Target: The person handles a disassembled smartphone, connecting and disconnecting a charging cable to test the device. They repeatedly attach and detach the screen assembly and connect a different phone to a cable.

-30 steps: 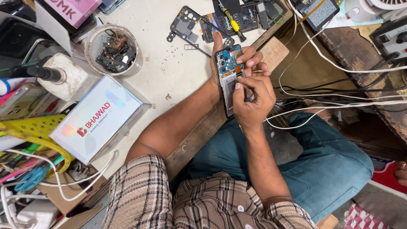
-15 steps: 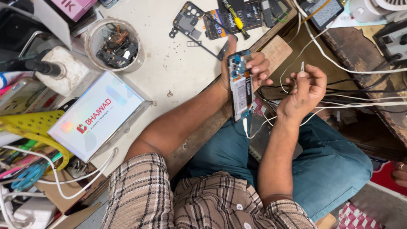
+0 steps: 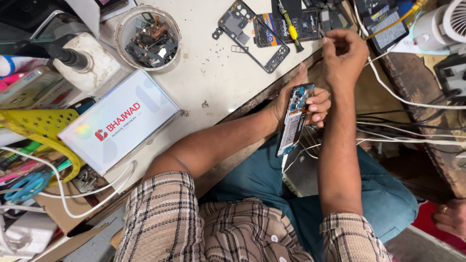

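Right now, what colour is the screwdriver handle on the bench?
Yellow, with a black tip end; the screwdriver shows best in the head view.

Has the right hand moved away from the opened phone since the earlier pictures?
Yes. The right hand left the phone in the left hand and went up toward the table edge, near the screwdriver.

1 opened phone, 1 screwdriver, 1 parts bowl — 2 hands.
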